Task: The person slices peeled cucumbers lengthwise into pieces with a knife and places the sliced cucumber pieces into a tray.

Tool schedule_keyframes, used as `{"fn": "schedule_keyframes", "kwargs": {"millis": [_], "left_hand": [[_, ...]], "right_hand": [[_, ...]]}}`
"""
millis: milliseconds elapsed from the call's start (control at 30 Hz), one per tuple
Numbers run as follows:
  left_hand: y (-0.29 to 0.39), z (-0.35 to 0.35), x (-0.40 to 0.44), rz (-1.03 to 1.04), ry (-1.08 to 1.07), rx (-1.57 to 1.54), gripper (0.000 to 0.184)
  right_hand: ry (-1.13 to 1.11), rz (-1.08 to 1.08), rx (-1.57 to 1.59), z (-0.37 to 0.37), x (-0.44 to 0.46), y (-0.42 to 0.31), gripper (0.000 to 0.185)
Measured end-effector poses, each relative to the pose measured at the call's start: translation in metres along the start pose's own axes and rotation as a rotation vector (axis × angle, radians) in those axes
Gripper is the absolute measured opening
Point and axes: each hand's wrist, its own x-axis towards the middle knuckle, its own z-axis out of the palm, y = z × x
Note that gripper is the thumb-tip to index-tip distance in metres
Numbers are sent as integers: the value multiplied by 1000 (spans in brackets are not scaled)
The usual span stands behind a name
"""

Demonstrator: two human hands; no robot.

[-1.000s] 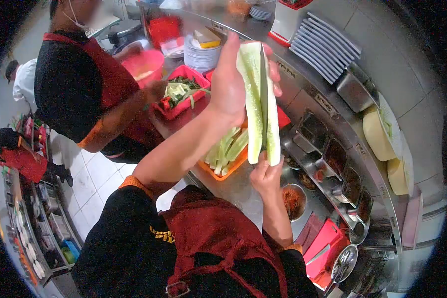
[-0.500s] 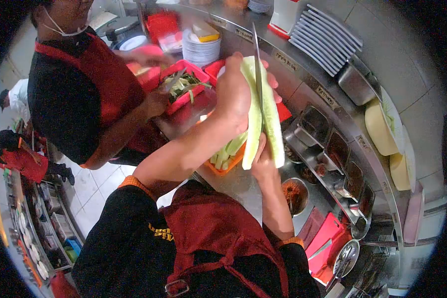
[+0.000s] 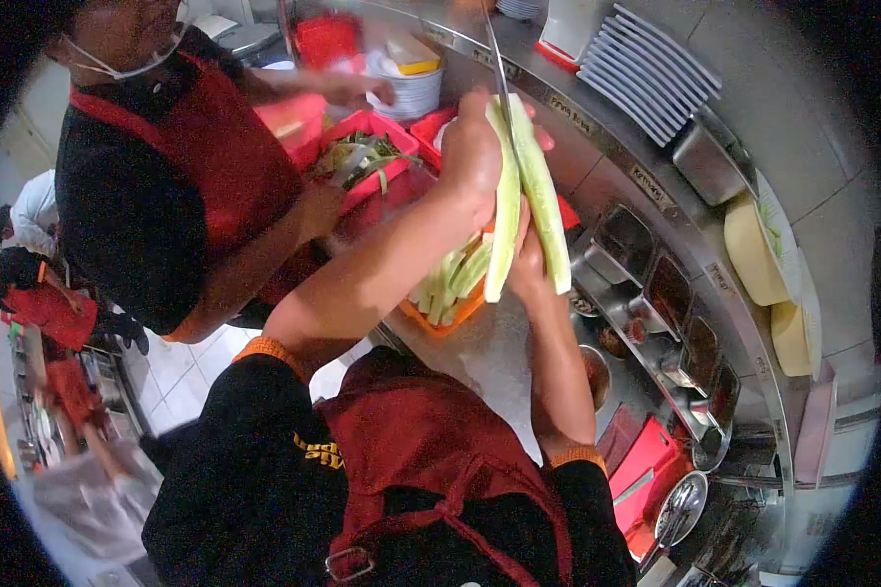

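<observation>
A long pale green cucumber (image 3: 543, 201) is split lengthwise, its two strips spread apart at the lower end. My left hand (image 3: 475, 147) is closed round its upper part, fingertips showing on the far side. A knife (image 3: 502, 73) stands between the strips, blade pointing up past the cucumber's top. My right hand (image 3: 529, 256) is closed lower down, behind the strips, at the knife's handle end; the handle itself is hidden. Just below and left of the cucumber, an orange basket (image 3: 439, 330) holds several cut cucumber pieces (image 3: 452, 284).
A co-worker in a red apron (image 3: 201, 161) stands at left beside a pink tub (image 3: 401, 147) of greens. Stacked plates (image 3: 411, 93) stand behind. Metal food pans (image 3: 661, 293) line the right side, near a red cutting board (image 3: 641, 470) and a metal shelf edge (image 3: 597, 127).
My hands, the cucumber and the knife have risen slightly; the knife tip sits higher. The co-worker's far hand has moved right, towards the plates. Another person's arms now show at lower left.
</observation>
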Motion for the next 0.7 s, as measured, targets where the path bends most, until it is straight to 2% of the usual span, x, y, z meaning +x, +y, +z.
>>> {"fn": "schedule_keyframes", "kwargs": {"millis": [67,133,200,233,267,333,367,400,433,467,533,667,700], "left_hand": [[-7,-13,20,-103,-73,-11,51],[-22,-33,33,-142,-100,-6,56],[-33,-50,33,-54,-123,72,61],[-32,-49,15,-19,-166,23,68],[-42,-50,2,-25,-172,24,68],[-64,-52,-18,382,21,-176,48],[-64,-53,-32,372,16,-176,48],[-59,-58,-47,463,-167,134,40],[-54,-62,-55,547,-349,447,41],[-61,-73,-50,595,-280,592,45],[-57,-76,-47,771,-236,774,43],[-40,-65,-57,774,-306,694,35],[-39,-67,-59,653,-299,721,33]], "right_hand": [[-105,327,25,4,-4,10,21],[-109,272,-10,4,-9,25,20],[-162,293,21,-5,-6,20,21],[-196,225,-152,-14,-3,12,20],[-292,188,-256,-20,-8,16,19],[-225,99,-353,-28,-9,13,20],[-222,108,-359,-31,-8,13,20],[-187,-21,-344,-34,-7,15,27],[-153,-151,-324,-37,-6,16,34],[-158,-146,-321,-39,-5,17,34],[-95,-257,-363,-45,-3,18,38],[-5,-394,-400,-58,9,23,38],[32,-420,-420,-58,12,24,38]]}}
